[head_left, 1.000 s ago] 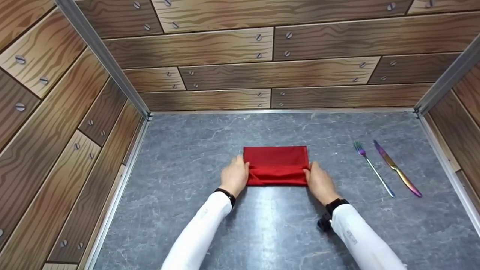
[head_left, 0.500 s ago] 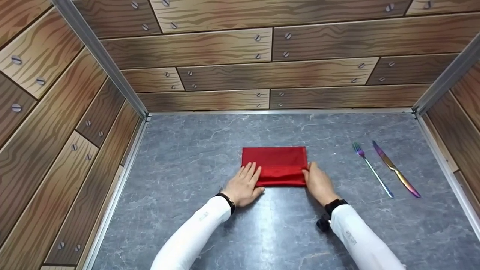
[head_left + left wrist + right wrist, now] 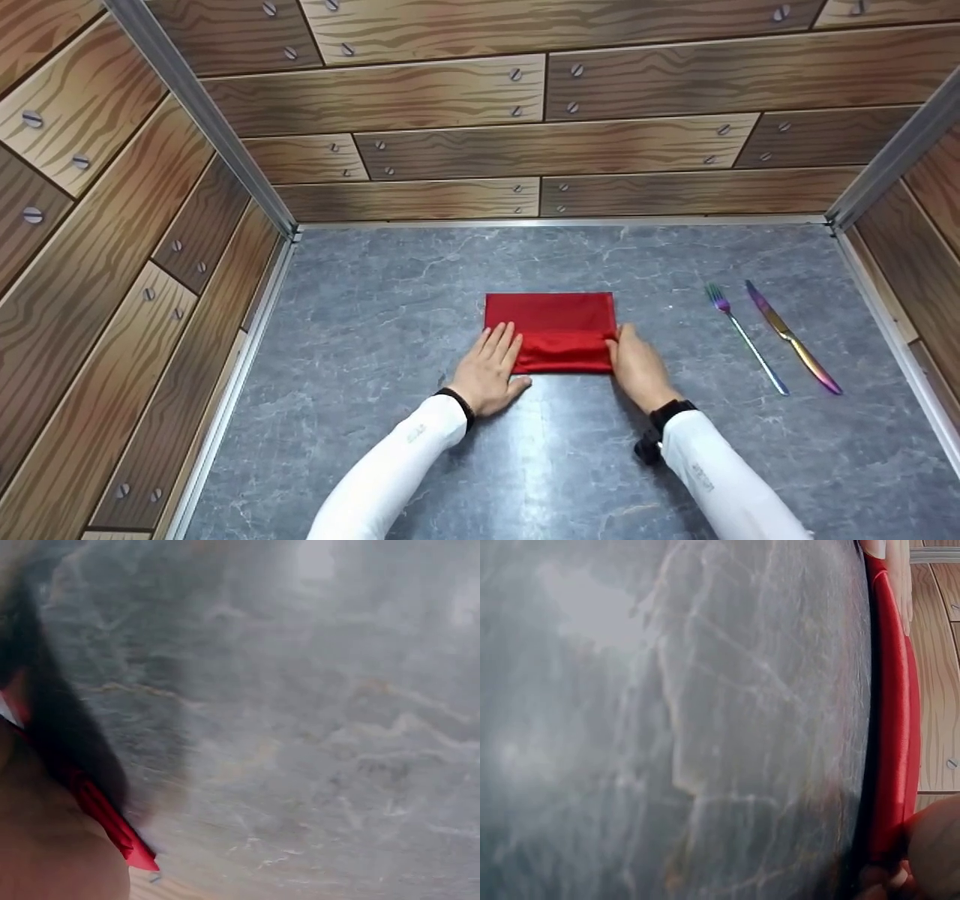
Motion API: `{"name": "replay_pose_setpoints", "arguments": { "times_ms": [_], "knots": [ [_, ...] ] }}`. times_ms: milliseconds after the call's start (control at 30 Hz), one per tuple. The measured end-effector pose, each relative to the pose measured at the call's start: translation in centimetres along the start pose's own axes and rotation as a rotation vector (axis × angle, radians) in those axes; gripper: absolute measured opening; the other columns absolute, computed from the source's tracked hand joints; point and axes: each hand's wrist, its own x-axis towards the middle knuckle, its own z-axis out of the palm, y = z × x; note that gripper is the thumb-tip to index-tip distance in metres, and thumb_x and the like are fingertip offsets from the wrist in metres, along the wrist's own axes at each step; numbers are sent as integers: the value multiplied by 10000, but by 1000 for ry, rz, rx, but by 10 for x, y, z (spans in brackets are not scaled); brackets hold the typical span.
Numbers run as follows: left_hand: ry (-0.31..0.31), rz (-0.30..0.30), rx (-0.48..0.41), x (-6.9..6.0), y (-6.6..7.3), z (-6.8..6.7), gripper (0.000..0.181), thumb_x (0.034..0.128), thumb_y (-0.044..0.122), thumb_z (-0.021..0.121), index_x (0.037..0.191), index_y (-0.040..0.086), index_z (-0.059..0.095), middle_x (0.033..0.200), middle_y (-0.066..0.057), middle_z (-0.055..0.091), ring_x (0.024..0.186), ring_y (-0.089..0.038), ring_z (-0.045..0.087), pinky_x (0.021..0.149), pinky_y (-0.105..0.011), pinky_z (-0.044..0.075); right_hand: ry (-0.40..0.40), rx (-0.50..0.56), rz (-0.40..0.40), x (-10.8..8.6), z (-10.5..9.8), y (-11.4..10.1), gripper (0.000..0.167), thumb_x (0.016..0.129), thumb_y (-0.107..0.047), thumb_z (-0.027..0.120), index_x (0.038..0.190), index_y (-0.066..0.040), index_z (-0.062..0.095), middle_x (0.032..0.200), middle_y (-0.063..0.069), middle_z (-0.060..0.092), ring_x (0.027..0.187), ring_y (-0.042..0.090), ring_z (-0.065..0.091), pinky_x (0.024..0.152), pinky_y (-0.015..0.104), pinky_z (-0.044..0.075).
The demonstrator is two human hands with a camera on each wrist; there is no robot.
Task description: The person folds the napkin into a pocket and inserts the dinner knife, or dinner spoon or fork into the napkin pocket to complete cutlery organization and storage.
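A red cloth [image 3: 550,312], folded into a rectangle, lies on the grey surface with a raised folded band along its near half. My left hand [image 3: 489,373] rests flat on the near left part of the band, fingers straight and thumb out to the side. At the near right edge, my right hand [image 3: 639,369] pinches the cloth between thumb and fingers. The right wrist view shows the near fold of the cloth [image 3: 897,712] upright, with part of my right hand [image 3: 934,849] at its lower end. Only a corner of the cloth [image 3: 112,828] appears beside my left hand [image 3: 56,847].
To the right on the grey surface [image 3: 360,315] lie a fork [image 3: 748,339] and, beside it, a knife [image 3: 793,337], both iridescent. Wood-patterned walls [image 3: 450,154] with metal edging stand at the back and both sides.
My left hand has let go of the cloth's left edge and now lies flat on the folded band. My right hand has kept its pinch in nearly the same place.
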Motion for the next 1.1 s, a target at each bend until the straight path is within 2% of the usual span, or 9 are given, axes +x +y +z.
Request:
{"name": "replay_pose_setpoints", "arguments": {
  "times_ms": [233,467,567,633,700,800,867,967,1100],
  "knots": [
    [76,21,-32,-2,-3,5,823,1050,653,209,1643,83,182,1694,-156,152,1558,-300,137,1258,-436,102,-16,-4,-3,0,1,-1,158,1049,-130,546,1018,0,462,759,213,611,738,449,641,618,568,488],
    [39,11,-84,0,-3,5,816,1054,647,189,1649,90,140,1702,-151,116,1564,-297,103,1260,-437,76,-19,-6,-1,1,-1,-2,175,1051,-143,544,1059,22,488,830,263,641,794,476,651,654,581,500],
    [-14,10,-95,3,-3,3,815,1050,652,144,1654,107,94,1711,-135,64,1569,-288,52,1260,-430,36,78,-93,-86,0,-2,-5,209,1027,-158,593,1074,38,538,900,267,641,859,490,615,720,577,492],
    [-43,7,-106,4,-4,1,812,1049,653,128,1655,116,69,1714,-126,35,1570,-283,26,1259,-429,16,151,-177,-192,-3,0,-10,248,1000,-178,631,1118,36,587,973,253,651,920,478,601,771,576,490],
    [-62,0,-107,4,-5,0,808,1049,652,120,1656,123,57,1715,-120,15,1570,-281,9,1258,-431,5,169,-273,-337,-6,5,-19,348,984,-206,643,1224,44,615,1139,258,644,1081,484,571,913,597,470],
    [-81,-14,-93,5,-5,-2,811,1043,662,116,1657,135,51,1717,-110,2,1571,-272,-1,1257,-430,0,35,-357,-527,-13,15,-34,554,1000,-308,613,1452,4,531,1458,244,521,1368,474,431,1127,621,327],
    [-101,-15,-87,5,-5,-3,815,1040,667,104,1656,139,31,1717,-106,-17,1570,-268,-20,1254,-426,-16,-84,-381,-599,-18,24,-40,645,1023,-383,568,1537,-15,438,1591,233,371,1483,455,277,1202,614,190],
    [-119,-11,-99,7,-3,-3,821,1035,673,97,1655,141,18,1717,-102,-26,1569,-263,-35,1251,-418,-35,-187,-396,-603,-21,35,-43,717,1034,-485,515,1582,-47,368,1653,209,257,1524,425,185,1225,585,123],
    [-126,-19,-115,6,-2,-2,831,1030,688,116,1657,150,21,1718,-95,-29,1570,-257,-41,1251,-411,-37,-230,-418,-548,-24,43,-35,764,1042,-570,436,1613,-79,304,1674,195,200,1538,399,156,1236,547,115]
  ]
}}
